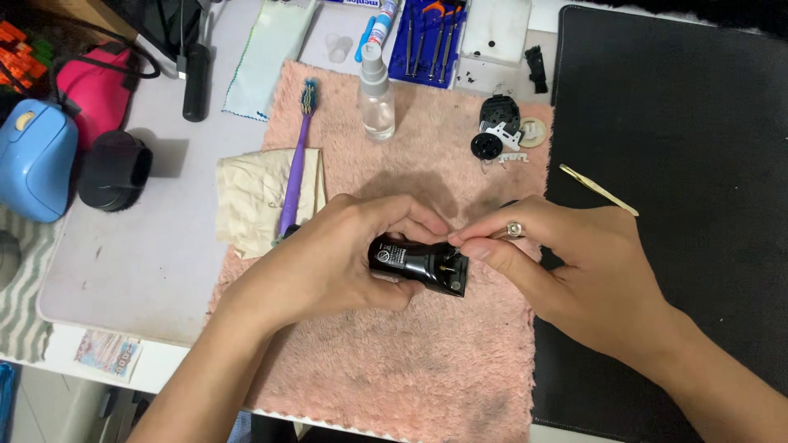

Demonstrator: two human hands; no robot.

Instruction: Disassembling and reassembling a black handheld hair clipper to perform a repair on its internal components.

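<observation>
While it rests low over the middle of a pink fluffy towel (394, 361), a small glossy black device body (419, 264), open at its right end, is gripped by the left hand (336, 262), whose fingers curl closed around its left part from above and below. The right hand (566, 271) meets it from the right with thumb and forefinger pinched narrowly together at the open end's upper edge; whether something tiny sits between those fingertips cannot be told. A ring (515, 229) shows on a finger of that hand. Just left of the left hand, a purple toothbrush (295, 164) lies across a crumpled cream cloth (254, 201), its bristles pointing away from the person. Further up the towel stands a small clear spray bottle (376, 94), and to its right lie loose black and white parts (501, 131) beside a round pale disc (533, 131). Behind these, a blue tray of small screwdrivers (427, 41) sits on the bench (148, 246). A black mat (681, 123) covers the right side, with a slim gold-coloured tool (597, 189) lying on it near the right hand. At the far left are a black round cap (115, 171), a blue rounded object (34, 160), and a pink pouch (94, 86).
</observation>
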